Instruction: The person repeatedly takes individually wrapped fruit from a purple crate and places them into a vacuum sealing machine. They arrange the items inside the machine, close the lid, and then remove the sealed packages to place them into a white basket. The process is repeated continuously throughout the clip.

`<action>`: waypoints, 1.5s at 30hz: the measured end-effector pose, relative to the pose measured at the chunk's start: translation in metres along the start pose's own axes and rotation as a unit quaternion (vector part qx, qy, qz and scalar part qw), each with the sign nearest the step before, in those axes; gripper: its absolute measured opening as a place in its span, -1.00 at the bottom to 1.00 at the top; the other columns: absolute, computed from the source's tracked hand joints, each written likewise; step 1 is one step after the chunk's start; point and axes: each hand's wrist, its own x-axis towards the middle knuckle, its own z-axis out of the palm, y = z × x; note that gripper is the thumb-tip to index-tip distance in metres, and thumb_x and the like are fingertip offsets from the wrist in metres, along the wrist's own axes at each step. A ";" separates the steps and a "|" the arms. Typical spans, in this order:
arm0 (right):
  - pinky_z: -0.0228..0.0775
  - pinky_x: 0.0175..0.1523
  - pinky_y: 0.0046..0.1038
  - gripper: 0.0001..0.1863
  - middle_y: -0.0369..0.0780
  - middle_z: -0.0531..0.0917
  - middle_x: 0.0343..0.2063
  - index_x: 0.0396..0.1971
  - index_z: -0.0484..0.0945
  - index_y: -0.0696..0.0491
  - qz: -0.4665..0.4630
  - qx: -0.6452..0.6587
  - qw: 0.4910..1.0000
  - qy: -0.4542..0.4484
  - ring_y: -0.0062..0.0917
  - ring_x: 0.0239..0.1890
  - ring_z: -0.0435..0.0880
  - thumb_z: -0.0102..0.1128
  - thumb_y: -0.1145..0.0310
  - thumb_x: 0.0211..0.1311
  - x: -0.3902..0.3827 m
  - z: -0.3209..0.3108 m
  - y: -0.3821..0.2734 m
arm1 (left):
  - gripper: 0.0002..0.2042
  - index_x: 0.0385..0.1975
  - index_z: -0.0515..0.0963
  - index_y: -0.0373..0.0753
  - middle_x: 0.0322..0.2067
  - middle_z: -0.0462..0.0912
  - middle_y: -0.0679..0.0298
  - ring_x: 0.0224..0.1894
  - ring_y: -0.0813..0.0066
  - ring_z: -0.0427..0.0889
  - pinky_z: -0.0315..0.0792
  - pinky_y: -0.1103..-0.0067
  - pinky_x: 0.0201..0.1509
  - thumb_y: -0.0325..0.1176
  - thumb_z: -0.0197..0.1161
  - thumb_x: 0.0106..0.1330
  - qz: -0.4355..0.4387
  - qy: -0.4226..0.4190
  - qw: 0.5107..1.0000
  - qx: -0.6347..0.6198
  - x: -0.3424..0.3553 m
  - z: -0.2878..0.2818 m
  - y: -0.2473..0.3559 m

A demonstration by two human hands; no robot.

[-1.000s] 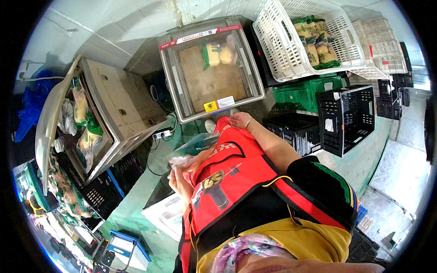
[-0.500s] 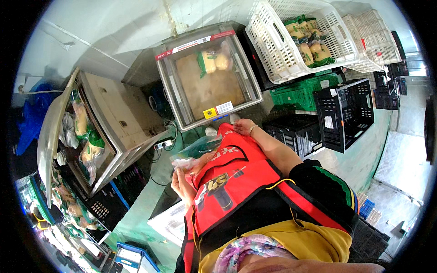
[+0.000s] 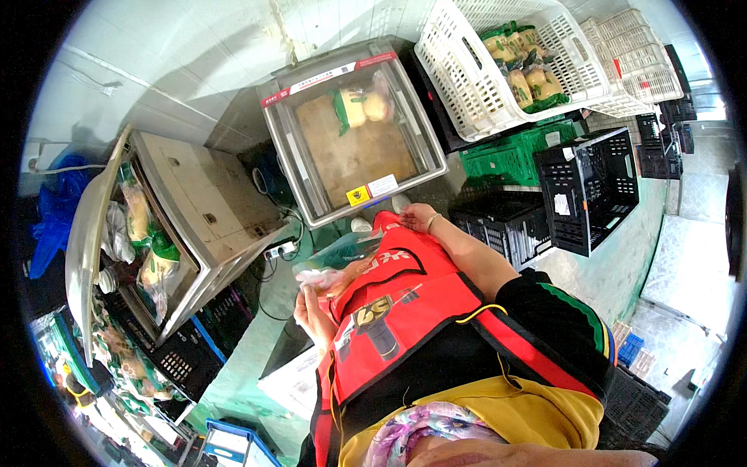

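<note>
At my waist, my left hand (image 3: 313, 313) is closed on the edge of a clear plastic bag (image 3: 340, 255) with something whitish and pink in it. My right hand (image 3: 419, 218) lies flat against the edge of my red apron (image 3: 428, 288), fingers stretched out and holding nothing. Just beyond it is the front edge of a vacuum sealing machine (image 3: 432, 173), its see-through lid down. Under the lid lies a bag of pale yellow food (image 3: 359, 107) with green print. To the left, a second machine (image 3: 206, 194) has its lid raised, with filled bags (image 3: 159, 261) on its edge.
A white crate (image 3: 467, 86) at the upper right holds several filled bags. Below it are a green crate (image 3: 498, 163) and black crates (image 3: 587, 194). A power strip with cables (image 3: 282, 249) lies between the machines. More bags (image 3: 124, 358) are heaped at the lower left.
The view has shifted slightly. Both hands, the bag and the two machines look otherwise the same.
</note>
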 end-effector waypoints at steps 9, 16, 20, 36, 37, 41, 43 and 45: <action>0.53 -0.24 -0.36 -0.90 -0.23 0.58 -0.46 -0.30 0.46 0.04 0.003 -0.030 1.000 0.009 -0.43 -0.42 0.60 0.11 0.46 0.16 0.003 0.004 0.005 | -0.76 -0.27 0.53 -0.39 -0.35 0.62 0.25 -0.32 0.59 0.54 0.39 0.64 -0.21 -0.34 0.00 0.40 -0.016 0.031 0.998 -0.047 -0.002 0.002 0.004; 0.53 -0.25 -0.37 -0.79 -0.23 0.59 -0.46 -0.24 0.44 0.05 0.002 -0.047 0.999 -0.026 -0.43 -0.41 0.62 0.03 0.58 0.09 0.008 0.000 0.006 | -0.77 -0.32 0.53 -0.38 -0.37 0.61 0.23 -0.35 0.56 0.54 0.40 0.62 -0.22 -0.35 -0.02 0.40 -0.013 0.029 0.998 -0.055 -0.007 0.005 0.008; 0.53 -0.24 -0.37 -0.80 -0.23 0.59 -0.46 -0.25 0.45 0.06 0.000 -0.056 0.998 -0.035 -0.42 -0.41 0.62 0.05 0.56 0.10 0.000 0.003 0.004 | -0.78 -0.37 0.52 -0.36 -0.40 0.60 0.26 -0.37 0.58 0.52 0.39 0.64 -0.24 -0.36 -0.01 0.39 -0.009 0.030 0.999 -0.035 -0.005 -0.003 0.002; 0.49 -0.06 -0.26 -0.80 -0.14 0.56 -0.24 -0.17 0.42 0.10 0.014 0.003 1.000 -0.018 -0.34 -0.22 0.59 0.04 0.48 0.19 0.012 0.013 0.010 | -0.76 -0.23 0.52 -0.40 -0.30 0.62 0.24 -0.30 0.58 0.55 0.39 0.64 -0.18 -0.33 0.01 0.39 -0.017 0.021 0.999 -0.035 -0.002 -0.001 0.003; 0.48 -0.06 -0.24 -0.80 -0.14 0.55 -0.24 -0.17 0.42 0.11 0.022 0.021 0.999 -0.023 -0.32 -0.20 0.59 0.06 0.46 0.18 0.015 0.015 0.010 | -0.76 -0.23 0.52 -0.40 -0.30 0.62 0.24 -0.30 0.59 0.54 0.39 0.64 -0.18 -0.32 0.01 0.39 -0.020 0.021 0.999 -0.025 -0.001 -0.001 0.003; 0.43 -0.04 -0.18 -0.78 -0.14 0.55 -0.22 -0.19 0.44 0.11 0.041 0.079 0.995 -0.042 -0.28 -0.13 0.56 0.07 0.43 0.15 0.026 0.029 0.004 | -0.76 -0.27 0.51 -0.39 -0.32 0.61 0.25 -0.30 0.59 0.53 0.38 0.64 -0.19 -0.32 0.00 0.40 -0.022 0.028 0.999 0.014 -0.002 -0.005 0.003; 0.40 -0.02 -0.18 -0.78 -0.13 0.56 -0.21 -0.21 0.45 0.10 0.028 0.098 0.994 -0.027 -0.26 -0.10 0.55 0.05 0.43 0.12 0.032 0.038 0.001 | -0.76 -0.29 0.51 -0.38 -0.33 0.60 0.26 -0.31 0.60 0.52 0.38 0.64 -0.20 -0.32 -0.01 0.40 -0.020 0.026 0.999 0.031 -0.001 -0.005 0.004; 0.38 -0.01 -0.17 -0.78 -0.13 0.56 -0.20 -0.22 0.46 0.10 0.008 0.113 0.993 -0.009 -0.25 -0.07 0.53 0.03 0.43 0.10 0.038 0.050 -0.004 | -0.76 -0.30 0.51 -0.38 -0.34 0.60 0.26 -0.32 0.60 0.51 0.37 0.64 -0.20 -0.32 -0.02 0.40 -0.014 0.020 0.999 0.043 0.000 -0.006 0.004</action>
